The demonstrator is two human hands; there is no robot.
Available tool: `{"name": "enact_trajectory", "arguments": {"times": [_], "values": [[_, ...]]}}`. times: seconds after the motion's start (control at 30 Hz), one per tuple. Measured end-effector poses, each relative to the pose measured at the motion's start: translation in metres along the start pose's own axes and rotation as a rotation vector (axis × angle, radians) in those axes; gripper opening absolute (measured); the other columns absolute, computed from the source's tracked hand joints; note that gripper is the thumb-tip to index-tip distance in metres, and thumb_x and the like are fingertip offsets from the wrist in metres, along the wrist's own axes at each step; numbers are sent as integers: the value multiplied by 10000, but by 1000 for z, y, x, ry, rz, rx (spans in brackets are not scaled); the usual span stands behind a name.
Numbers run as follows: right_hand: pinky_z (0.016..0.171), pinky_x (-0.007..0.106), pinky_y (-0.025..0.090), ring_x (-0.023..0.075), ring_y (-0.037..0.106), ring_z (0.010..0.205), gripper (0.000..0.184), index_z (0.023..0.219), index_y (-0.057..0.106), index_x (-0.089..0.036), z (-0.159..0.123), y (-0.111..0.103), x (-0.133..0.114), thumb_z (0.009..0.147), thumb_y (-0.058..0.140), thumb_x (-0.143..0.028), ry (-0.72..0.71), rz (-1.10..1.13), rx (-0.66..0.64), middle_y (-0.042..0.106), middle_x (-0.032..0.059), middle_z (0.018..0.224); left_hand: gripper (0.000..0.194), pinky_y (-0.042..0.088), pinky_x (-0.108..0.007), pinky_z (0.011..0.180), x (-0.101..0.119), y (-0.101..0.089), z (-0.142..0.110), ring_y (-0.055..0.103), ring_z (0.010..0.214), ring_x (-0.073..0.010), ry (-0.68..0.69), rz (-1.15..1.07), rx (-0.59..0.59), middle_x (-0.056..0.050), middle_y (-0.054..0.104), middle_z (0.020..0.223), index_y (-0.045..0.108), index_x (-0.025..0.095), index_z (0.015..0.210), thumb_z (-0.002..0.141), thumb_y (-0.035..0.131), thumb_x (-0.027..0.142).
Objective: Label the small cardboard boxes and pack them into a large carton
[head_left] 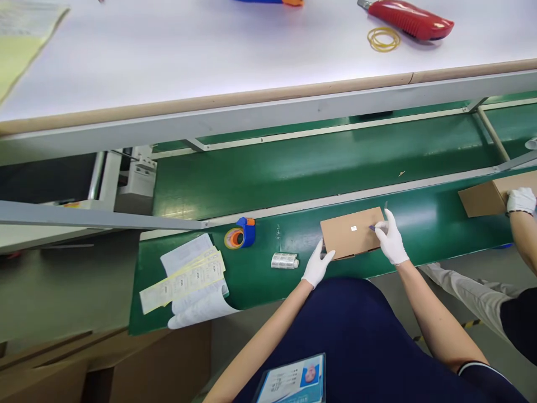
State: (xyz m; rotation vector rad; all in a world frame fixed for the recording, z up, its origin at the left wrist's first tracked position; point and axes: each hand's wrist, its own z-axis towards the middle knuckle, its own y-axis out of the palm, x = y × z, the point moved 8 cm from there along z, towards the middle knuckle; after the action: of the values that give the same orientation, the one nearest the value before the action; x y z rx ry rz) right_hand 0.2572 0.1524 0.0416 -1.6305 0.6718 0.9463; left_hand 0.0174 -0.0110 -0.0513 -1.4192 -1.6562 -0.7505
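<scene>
A flat brown cardboard box (pixel 350 238) lies on the green conveyor belt (pixel 293 173) in front of me, with a small white sticker on its top. My left hand (pixel 318 264), in a white glove, grips the box's near left corner. My right hand (pixel 390 238), also gloved, rests on the box's right edge and pinches a small dark thing against the top. What that thing is I cannot make out.
A roll of small labels (pixel 284 260) and a blue-orange tape dispenser (pixel 240 233) lie left of the box. Label sheets (pixel 188 277) lie further left. A co-worker's gloved hand (pixel 521 200) holds another cardboard box (pixel 486 196) at right. A red knife (pixel 406 18) and rubber bands (pixel 383 39) lie on the white shelf (pixel 188 61).
</scene>
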Motion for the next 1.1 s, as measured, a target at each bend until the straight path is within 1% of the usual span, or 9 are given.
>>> {"name": "enact_trajectory", "arguments": {"times": [0.1,0.17,0.27,0.37,0.43,0.6,0.83,1.1], "values": [[955,419,548,201,637,867,696,1592,238,-187,3,7,4,948,460,-330,49,83,-138,650,45,936,890,471,-422,1094,-4,3,2,623,1228,-299,-21,-18,-19,-133,543,1506,295,228,1623,892,664,577],[934,407,552,187,633,833,664,1573,295,-190,5,13,0,942,461,-314,56,64,-173,651,32,918,910,467,-419,1096,-7,3,4,624,1226,-295,-37,-10,-23,-136,535,1513,287,226,1625,883,670,590],[914,380,553,163,642,800,649,1559,354,-232,7,23,-14,922,473,-263,30,-21,-209,668,4,912,947,464,-416,1096,-11,2,5,631,1214,-288,-60,-4,-29,-149,518,1527,269,212,1629,872,678,607],[892,338,550,137,639,744,715,1582,337,-287,8,35,-29,888,481,-189,-12,-98,-271,679,-32,865,972,461,-411,1100,-12,2,5,631,1216,-284,-68,-25,-35,-151,508,1538,258,207,1632,861,688,614],[877,319,549,129,639,717,765,1596,313,-315,9,41,-35,867,485,-154,-20,-126,-307,680,-49,838,984,461,-413,1101,-12,3,5,628,1218,-284,-74,-50,-36,-152,494,1550,248,199,1634,858,696,605],[865,300,554,131,658,714,774,1596,319,-314,12,48,-40,862,483,-130,-5,-144,-325,694,-55,812,994,460,-416,1101,-10,4,5,621,1215,-281,-88,-81,-48,-156,454,1580,239,193,1636,853,711,583],[883,298,544,139,677,760,764,1576,356,-329,13,51,-39,856,479,-104,21,-137,-326,710,-55,824,996,485,-404,1079,-9,2,5,635,1190,-272,-76,-65,-59,-152,454,1581,249,195,1635,849,709,597],[838,296,536,142,647,709,779,1585,334,-331,12,54,-39,855,457,-90,18,-171,-328,685,-58,771,974,493,-400,1064,-5,3,4,648,1165,-266,-74,-49,-74,-141,478,1566,259,211,1630,855,698,607]]}}
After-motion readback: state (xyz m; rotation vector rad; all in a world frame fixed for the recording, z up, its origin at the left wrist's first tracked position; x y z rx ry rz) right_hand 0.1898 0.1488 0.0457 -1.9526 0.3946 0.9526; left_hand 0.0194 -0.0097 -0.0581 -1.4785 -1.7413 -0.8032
